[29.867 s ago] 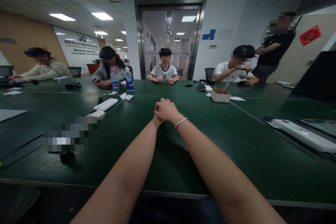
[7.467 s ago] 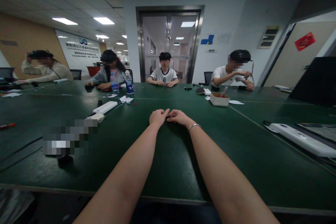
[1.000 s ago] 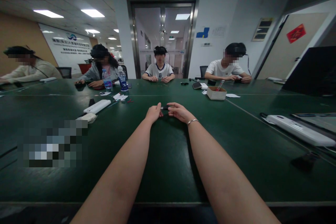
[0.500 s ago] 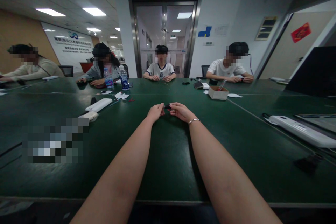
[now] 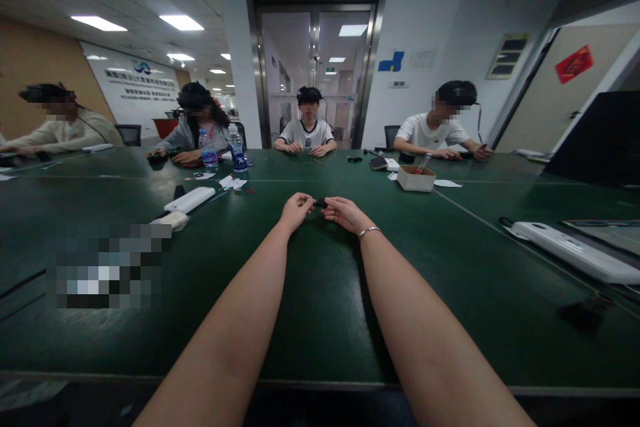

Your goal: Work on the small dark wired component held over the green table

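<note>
Both my arms reach far out over the dark green table [image 5: 310,320]. My left hand [image 5: 296,209] and my right hand [image 5: 344,212] meet fingertip to fingertip above the tabletop. Between them sits a small black object [image 5: 320,203], pinched by the curled fingers of both hands. It is too small to name. A thin silver bracelet [image 5: 369,231] circles my right wrist.
Several other people sit round the far side. A small cardboard box [image 5: 413,178] stands at the right, two water bottles [image 5: 223,150] at the left. White power strips lie at left [image 5: 189,199] and right [image 5: 575,253]. A dark laptop lid [image 5: 600,140] rises at far right.
My hands stay together on the small black object; the left fingers have curled a little more round it. The view has shifted slightly.
</note>
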Demonstrator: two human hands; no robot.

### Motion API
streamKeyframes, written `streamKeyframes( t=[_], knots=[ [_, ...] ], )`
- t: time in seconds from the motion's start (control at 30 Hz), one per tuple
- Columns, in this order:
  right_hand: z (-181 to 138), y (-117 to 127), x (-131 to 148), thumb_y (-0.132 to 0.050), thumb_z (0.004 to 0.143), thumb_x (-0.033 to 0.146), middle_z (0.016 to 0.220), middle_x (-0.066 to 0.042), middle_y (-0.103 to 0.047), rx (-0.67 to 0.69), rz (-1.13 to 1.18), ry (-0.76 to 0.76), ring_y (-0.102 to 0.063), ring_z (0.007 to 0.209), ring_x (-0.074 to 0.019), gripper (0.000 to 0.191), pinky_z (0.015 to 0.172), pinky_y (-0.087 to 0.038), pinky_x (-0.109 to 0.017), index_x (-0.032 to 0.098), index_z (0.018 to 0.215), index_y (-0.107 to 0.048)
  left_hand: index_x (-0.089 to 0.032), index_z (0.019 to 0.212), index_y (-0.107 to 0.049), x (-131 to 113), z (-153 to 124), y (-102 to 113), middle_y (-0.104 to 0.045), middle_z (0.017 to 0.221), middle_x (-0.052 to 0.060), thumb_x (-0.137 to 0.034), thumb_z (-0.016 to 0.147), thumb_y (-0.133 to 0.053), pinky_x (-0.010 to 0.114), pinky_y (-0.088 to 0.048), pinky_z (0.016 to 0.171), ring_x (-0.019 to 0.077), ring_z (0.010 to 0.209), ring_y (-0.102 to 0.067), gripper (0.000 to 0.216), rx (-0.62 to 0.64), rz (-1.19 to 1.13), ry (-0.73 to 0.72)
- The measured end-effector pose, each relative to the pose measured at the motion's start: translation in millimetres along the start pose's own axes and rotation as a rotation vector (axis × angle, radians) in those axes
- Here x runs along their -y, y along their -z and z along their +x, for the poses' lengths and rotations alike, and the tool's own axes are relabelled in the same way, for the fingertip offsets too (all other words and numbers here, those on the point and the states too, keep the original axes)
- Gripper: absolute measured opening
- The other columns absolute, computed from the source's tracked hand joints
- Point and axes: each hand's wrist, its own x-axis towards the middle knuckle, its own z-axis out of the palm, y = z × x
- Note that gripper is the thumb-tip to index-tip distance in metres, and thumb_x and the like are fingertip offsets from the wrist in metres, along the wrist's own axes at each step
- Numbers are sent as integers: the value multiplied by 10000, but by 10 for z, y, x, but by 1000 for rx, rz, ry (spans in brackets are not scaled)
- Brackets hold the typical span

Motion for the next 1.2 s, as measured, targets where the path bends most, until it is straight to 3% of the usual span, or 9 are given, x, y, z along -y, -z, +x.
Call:
streamKeyframes(
  t=[0.33,0.57,0.77,1.2],
  knots=[
    [-7,-2,4,-693,829,229,648,-71,-666,-4,-1,1,-613,543,-112,154,541,-539,-208,146,787,-570,-124,924,-594,-82,-51,5,-700,784,58,-190,810,-613,234,-494,612,104,617,-626,134,15,-60,38],
    [-7,13,-1,-674,835,172,663,-64,-666,5,4,7,-612,536,-103,95,539,-539,-197,146,813,-585,-126,891,-593,-78,-56,6,-706,784,67,-260,798,-656,239,-484,611,108,611,-623,175,45,-51,30],
    [-6,33,-14,-704,791,129,701,-32,-664,14,13,16,-614,540,-102,151,543,-542,-220,168,878,-586,-131,745,-578,-56,-21,28,-675,664,46,-407,798,-644,229,-442,576,102,560,-586,289,64,0,69],
    [-40,55,5,-705,750,71,787,-17,-671,90,-23,42,-622,568,-86,228,583,-554,-214,170,937,-620,-176,542,-479,23,55,44,-471,414,-30,-525,859,-448,227,-335,481,84,387,-414,472,161,135,74]
  ],
)
